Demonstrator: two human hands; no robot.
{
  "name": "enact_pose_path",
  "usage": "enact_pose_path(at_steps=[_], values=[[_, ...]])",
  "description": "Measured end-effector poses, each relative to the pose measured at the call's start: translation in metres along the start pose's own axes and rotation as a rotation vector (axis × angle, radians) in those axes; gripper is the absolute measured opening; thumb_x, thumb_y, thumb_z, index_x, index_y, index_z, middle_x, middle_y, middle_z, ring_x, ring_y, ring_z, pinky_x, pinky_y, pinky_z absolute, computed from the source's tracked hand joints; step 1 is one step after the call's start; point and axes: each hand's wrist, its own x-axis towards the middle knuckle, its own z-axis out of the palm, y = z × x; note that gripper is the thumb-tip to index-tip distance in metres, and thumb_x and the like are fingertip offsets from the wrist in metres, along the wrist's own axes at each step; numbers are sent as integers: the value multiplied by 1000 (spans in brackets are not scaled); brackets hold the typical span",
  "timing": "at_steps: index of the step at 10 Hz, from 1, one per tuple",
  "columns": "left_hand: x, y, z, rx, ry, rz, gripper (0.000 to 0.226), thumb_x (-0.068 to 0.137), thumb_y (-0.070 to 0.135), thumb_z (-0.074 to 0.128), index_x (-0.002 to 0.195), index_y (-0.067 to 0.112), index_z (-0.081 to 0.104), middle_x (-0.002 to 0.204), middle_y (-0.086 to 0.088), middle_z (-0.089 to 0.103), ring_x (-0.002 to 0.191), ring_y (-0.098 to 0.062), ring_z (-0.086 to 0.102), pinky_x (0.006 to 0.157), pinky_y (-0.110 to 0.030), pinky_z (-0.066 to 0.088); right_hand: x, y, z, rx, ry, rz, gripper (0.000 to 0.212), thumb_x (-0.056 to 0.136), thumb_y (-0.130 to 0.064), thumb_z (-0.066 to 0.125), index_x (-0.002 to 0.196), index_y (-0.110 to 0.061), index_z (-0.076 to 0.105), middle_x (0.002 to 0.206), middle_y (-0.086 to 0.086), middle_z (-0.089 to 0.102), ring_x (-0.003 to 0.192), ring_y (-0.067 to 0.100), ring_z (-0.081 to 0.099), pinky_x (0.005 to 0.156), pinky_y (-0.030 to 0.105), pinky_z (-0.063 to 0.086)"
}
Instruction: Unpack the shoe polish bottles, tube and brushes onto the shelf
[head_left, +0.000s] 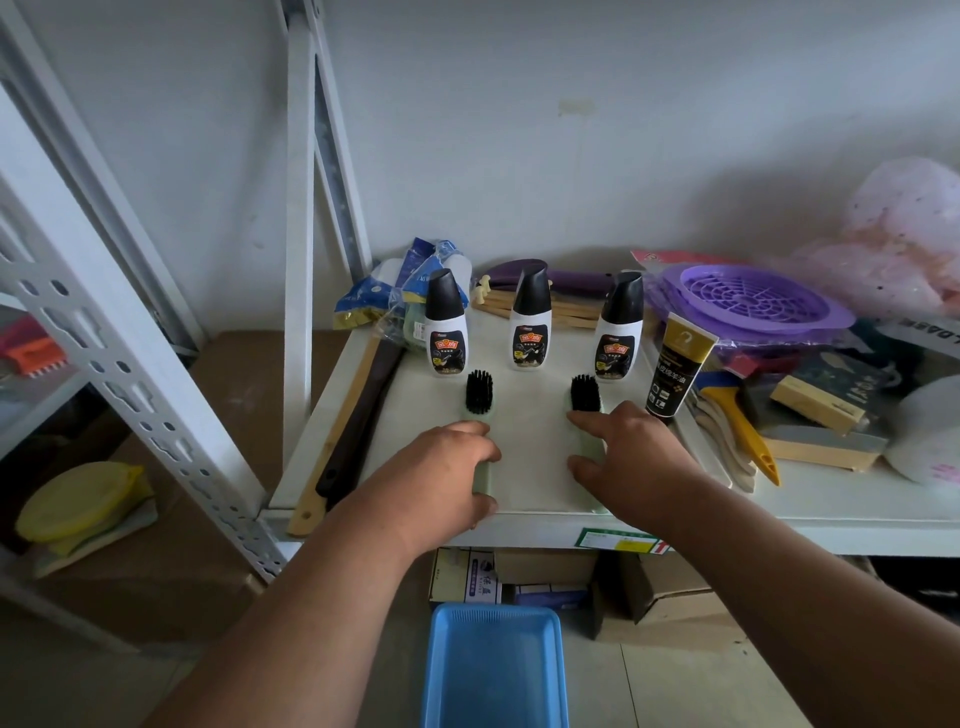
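Note:
Three white shoe polish bottles with black caps stand in a row on the white shelf (530, 467): left bottle (445, 327), middle bottle (530, 322), right bottle (616, 332). A black-and-gold tube (675, 366) stands upright to their right. Two pale green brushes with black bristles lie in front of the bottles, bristle ends pointing away from me. My left hand (441, 475) grips the handle of the left brush (479, 395). My right hand (634, 457) rests on the handle of the right brush (585, 397), fingers around it.
A blue tray (493, 670) sits on the floor below the shelf edge. Long wooden and dark shoehorns (353, 415) lie at the shelf's left. A purple strainer (748, 306), yellow brush (743, 426) and sponges crowd the right. Cardboard boxes (545, 582) sit underneath.

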Motion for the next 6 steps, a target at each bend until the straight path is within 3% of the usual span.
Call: enact_pose_path(at_steps=[3,4,5,6], values=[[-10,3,-14,-20,3,-3,66,83,36,88,144,38,64,170,15,37,146,-11,48,110,-23,39,-1,1,-5,14,48,-30,66,86,-51,71,148,-41,50,135,2,45,111,20,56,90,26,43],[-26,6,-27,-36,63,14,68,79,35,91,142,33,67,165,13,44,141,-13,53,111,-25,42,-8,1,-14,-6,78,-49,68,82,-56,73,145,-45,51,143,1,43,113,21,60,94,29,48],[-42,3,-41,-39,132,11,69,79,41,91,143,31,64,163,14,46,141,-11,53,118,-26,38,-9,-1,-32,4,141,-78,63,79,-62,74,138,-49,56,139,-5,46,94,8,63,82,21,51],[-70,-1,-43,-110,139,12,74,82,54,82,148,36,55,161,22,43,143,-5,47,121,-24,32,-32,-16,-55,95,153,-158,45,76,-67,72,118,-65,55,128,-20,47,81,-5,61,61,8,45]])
